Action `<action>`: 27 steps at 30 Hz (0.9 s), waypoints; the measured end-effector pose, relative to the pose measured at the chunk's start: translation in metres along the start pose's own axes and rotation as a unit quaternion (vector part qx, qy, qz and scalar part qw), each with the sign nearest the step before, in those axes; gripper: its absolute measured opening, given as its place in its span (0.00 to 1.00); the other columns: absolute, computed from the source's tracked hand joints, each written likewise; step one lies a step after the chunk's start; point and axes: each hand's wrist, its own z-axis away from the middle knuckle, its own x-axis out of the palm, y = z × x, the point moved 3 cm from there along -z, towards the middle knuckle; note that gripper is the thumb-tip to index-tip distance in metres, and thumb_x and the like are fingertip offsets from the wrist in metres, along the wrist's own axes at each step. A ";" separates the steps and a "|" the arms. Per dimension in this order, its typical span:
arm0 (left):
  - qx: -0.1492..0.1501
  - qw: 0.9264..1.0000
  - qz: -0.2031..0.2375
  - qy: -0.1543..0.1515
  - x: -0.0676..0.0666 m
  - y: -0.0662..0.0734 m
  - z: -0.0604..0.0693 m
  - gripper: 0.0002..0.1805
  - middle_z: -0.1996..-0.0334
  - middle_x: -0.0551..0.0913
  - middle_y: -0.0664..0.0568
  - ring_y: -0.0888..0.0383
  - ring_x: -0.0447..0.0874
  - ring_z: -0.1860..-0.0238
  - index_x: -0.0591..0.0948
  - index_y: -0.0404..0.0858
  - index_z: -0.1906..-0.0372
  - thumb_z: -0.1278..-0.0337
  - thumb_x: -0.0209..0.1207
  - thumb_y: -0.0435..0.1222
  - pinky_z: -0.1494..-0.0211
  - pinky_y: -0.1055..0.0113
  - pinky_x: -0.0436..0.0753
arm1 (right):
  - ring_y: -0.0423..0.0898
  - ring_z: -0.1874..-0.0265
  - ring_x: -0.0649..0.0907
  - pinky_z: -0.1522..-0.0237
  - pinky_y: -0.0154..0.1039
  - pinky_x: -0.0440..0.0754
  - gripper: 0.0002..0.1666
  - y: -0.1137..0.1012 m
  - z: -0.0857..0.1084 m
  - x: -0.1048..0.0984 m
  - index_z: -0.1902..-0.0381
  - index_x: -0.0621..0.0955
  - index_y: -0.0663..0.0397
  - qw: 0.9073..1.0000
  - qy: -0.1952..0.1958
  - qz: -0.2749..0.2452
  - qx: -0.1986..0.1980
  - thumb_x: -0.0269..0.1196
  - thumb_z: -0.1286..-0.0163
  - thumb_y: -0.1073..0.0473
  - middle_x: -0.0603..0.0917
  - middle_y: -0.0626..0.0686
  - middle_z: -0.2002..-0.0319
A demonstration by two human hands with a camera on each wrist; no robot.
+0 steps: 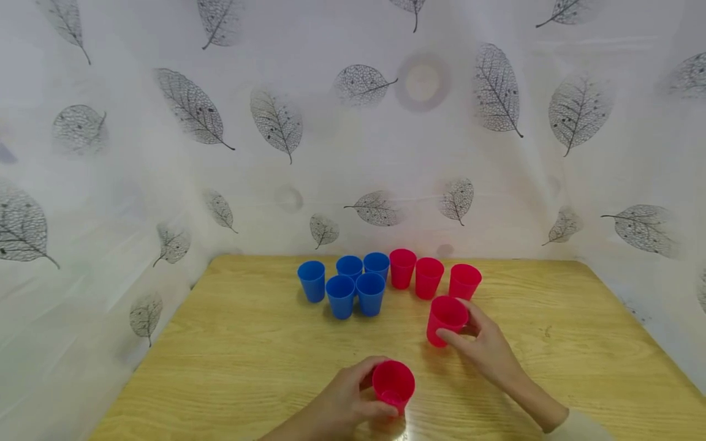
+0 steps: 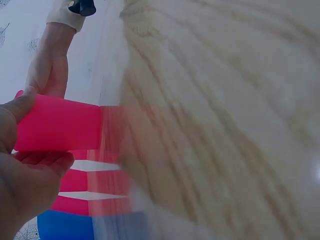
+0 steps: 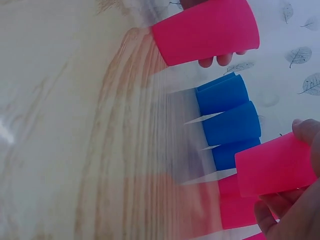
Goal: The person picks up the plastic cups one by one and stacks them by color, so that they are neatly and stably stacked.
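Here left hand (image 1: 349, 392) nearer, grip clamped on red cup (image 1: 394, 383); right hand (image 1: 489, 352) farther out, clamped on second cup (image 1: 444, 317)

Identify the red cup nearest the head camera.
The red cup held by the left hand; the other four red cups are farther back.

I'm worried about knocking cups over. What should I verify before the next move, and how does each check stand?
1. Left hand gripping a red tapered plastic cup: ok.
2. Right hand gripping a second red tapered plastic cup: ok.
3. Either hand free: not ok, both hold cups.
4. Five blue tapered plastic cups upright: ok.
5. Three standing red cups upright: ok.
6. Left-held cup's base touching the yellow wood-grain tabletop: cannot tell.
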 end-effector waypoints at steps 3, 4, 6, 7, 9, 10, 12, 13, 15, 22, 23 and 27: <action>0.013 1.000 0.002 -0.001 -0.003 0.000 -0.002 0.31 0.44 0.82 0.62 0.55 0.79 0.39 0.77 0.49 0.35 0.44 0.75 0.35 0.42 0.63 0.85 | 0.47 0.53 0.85 0.53 0.36 0.85 0.34 -0.005 0.001 -0.003 0.32 0.75 0.54 1.000 -0.001 -0.003 -0.003 0.74 0.33 0.55 0.86 0.54 0.48; 0.018 1.000 0.000 -0.001 -0.004 -0.001 -0.003 0.32 0.44 0.82 0.62 0.55 0.79 0.38 0.77 0.49 0.35 0.44 0.75 0.35 0.42 0.64 0.85 | 0.47 0.53 0.85 0.53 0.36 0.86 0.34 -0.007 0.002 -0.004 0.32 0.75 0.55 1.000 -0.001 -0.004 -0.006 0.74 0.33 0.56 0.86 0.54 0.48; 0.027 1.000 -0.002 -0.001 -0.005 -0.001 -0.003 0.32 0.44 0.82 0.62 0.56 0.79 0.38 0.77 0.48 0.34 0.44 0.75 0.35 0.41 0.65 0.85 | 0.46 0.53 0.85 0.54 0.36 0.86 0.34 -0.011 0.003 -0.006 0.32 0.74 0.57 1.000 -0.003 -0.011 -0.014 0.74 0.33 0.57 0.86 0.55 0.47; 0.032 0.999 -0.002 -0.001 -0.006 -0.001 -0.004 0.32 0.44 0.82 0.62 0.56 0.79 0.38 0.77 0.47 0.34 0.44 0.75 0.35 0.41 0.65 0.84 | 0.46 0.54 0.85 0.55 0.36 0.86 0.34 -0.013 0.003 -0.007 0.32 0.74 0.57 1.000 -0.004 -0.014 -0.018 0.73 0.33 0.57 0.86 0.55 0.47; 0.047 0.999 -0.004 -0.002 -0.006 0.000 -0.004 0.33 0.43 0.82 0.61 0.57 0.80 0.38 0.77 0.46 0.34 0.44 0.75 0.34 0.39 0.65 0.83 | 0.46 0.53 0.84 0.55 0.36 0.87 0.34 -0.018 0.004 -0.009 0.32 0.74 0.57 0.999 -0.005 -0.019 -0.025 0.73 0.32 0.58 0.85 0.55 0.46; 0.053 0.999 -0.005 -0.002 -0.006 0.000 -0.004 0.33 0.43 0.82 0.60 0.57 0.80 0.39 0.77 0.45 0.34 0.44 0.75 0.33 0.39 0.65 0.83 | 0.45 0.53 0.84 0.55 0.37 0.87 0.34 -0.021 0.005 -0.010 0.32 0.74 0.56 0.999 -0.005 -0.022 -0.030 0.73 0.32 0.59 0.85 0.55 0.46; 0.061 0.998 -0.008 -0.001 -0.006 0.001 -0.004 0.32 0.43 0.82 0.60 0.57 0.80 0.39 0.76 0.44 0.34 0.44 0.75 0.33 0.38 0.66 0.82 | 0.45 0.53 0.84 0.55 0.37 0.87 0.33 -0.028 0.006 -0.012 0.32 0.74 0.55 0.999 -0.005 -0.026 -0.044 0.73 0.32 0.59 0.84 0.54 0.46; 0.062 0.998 -0.009 -0.001 -0.007 0.001 -0.005 0.32 0.43 0.82 0.60 0.57 0.80 0.38 0.76 0.44 0.34 0.44 0.75 0.33 0.38 0.66 0.82 | 0.45 0.52 0.84 0.55 0.37 0.87 0.33 -0.032 0.007 -0.013 0.32 0.75 0.54 0.998 -0.005 -0.027 -0.051 0.73 0.32 0.60 0.84 0.53 0.46; 0.062 0.998 -0.012 0.000 -0.008 0.001 -0.005 0.32 0.43 0.82 0.60 0.57 0.79 0.38 0.77 0.44 0.34 0.44 0.75 0.33 0.38 0.66 0.82 | 0.44 0.52 0.84 0.54 0.37 0.87 0.32 -0.039 0.009 -0.014 0.33 0.75 0.54 0.997 -0.006 -0.032 -0.068 0.73 0.32 0.61 0.84 0.53 0.46; 0.070 0.997 -0.013 -0.006 -0.009 0.001 -0.006 0.31 0.43 0.82 0.60 0.58 0.79 0.38 0.77 0.44 0.35 0.43 0.74 0.32 0.36 0.66 0.81 | 0.47 0.50 0.84 0.54 0.40 0.89 0.31 -0.062 0.015 -0.012 0.34 0.75 0.54 0.994 -0.022 -0.059 -0.084 0.73 0.33 0.63 0.82 0.53 0.45; 0.071 0.997 -0.012 -0.007 -0.009 0.001 -0.006 0.31 0.43 0.82 0.60 0.58 0.79 0.38 0.77 0.44 0.35 0.43 0.74 0.32 0.36 0.66 0.81 | 0.48 0.50 0.84 0.54 0.41 0.89 0.31 -0.066 0.017 -0.011 0.34 0.75 0.54 0.994 -0.026 -0.065 -0.085 0.73 0.33 0.64 0.82 0.53 0.45; 0.074 0.997 -0.011 -0.011 -0.009 0.001 -0.005 0.31 0.44 0.82 0.60 0.59 0.79 0.38 0.76 0.44 0.35 0.43 0.74 0.32 0.35 0.65 0.80 | 0.48 0.48 0.84 0.51 0.40 0.88 0.32 -0.081 0.023 -0.004 0.34 0.76 0.53 0.991 -0.048 -0.072 -0.102 0.73 0.34 0.64 0.82 0.52 0.44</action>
